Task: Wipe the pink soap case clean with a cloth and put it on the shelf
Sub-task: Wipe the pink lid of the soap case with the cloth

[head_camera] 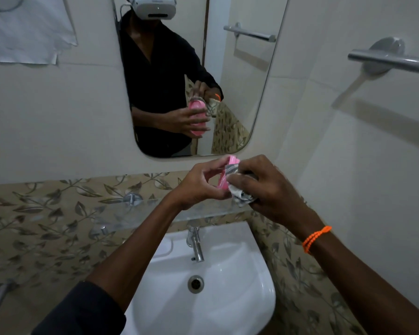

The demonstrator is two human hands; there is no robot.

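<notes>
My left hand grips the pink soap case, held upright on its end above the glass shelf. Fingers hide most of the case; only its top corner and one side show. Pressed against the case's right side is a crumpled grey-white patterned cloth, bunched in my right hand, which wears an orange bead band at the wrist. The mirror shows the same grip from the front.
Below the glass shelf sits a white basin with a chrome tap. A steel towel bar sticks out of the right wall. Leaf-patterned tiles run behind the shelf. A white sheet hangs at the upper left.
</notes>
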